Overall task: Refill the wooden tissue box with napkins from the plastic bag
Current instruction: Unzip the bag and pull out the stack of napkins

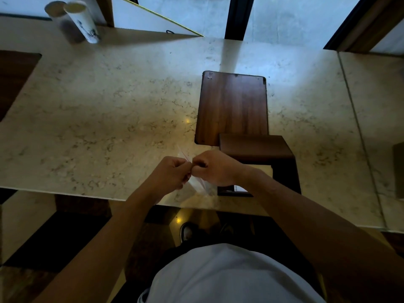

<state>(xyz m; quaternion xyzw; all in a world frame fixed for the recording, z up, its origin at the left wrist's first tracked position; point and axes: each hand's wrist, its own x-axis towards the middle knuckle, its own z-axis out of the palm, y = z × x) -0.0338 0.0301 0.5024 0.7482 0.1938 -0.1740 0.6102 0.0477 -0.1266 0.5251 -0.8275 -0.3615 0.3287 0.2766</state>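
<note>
The dark wooden tissue box (262, 149) stands open near the front edge of the marble counter, with pale napkins (263, 170) showing inside it. Its flat wooden lid (232, 106) lies on the counter just behind it. A clear plastic bag (200, 184) with a thin red line along its top hangs between my fists, just left of the box. My left hand (172, 171) and my right hand (215, 168) pinch the bag's top edge side by side, knuckles almost touching. I cannot tell what the bag holds.
A white paper cup (84, 22) stands at the back left of the marble counter (98, 117), next to a mirror that shows its reflection. The counter's front edge runs just under my wrists. A seam splits off a right-hand slab (380, 106).
</note>
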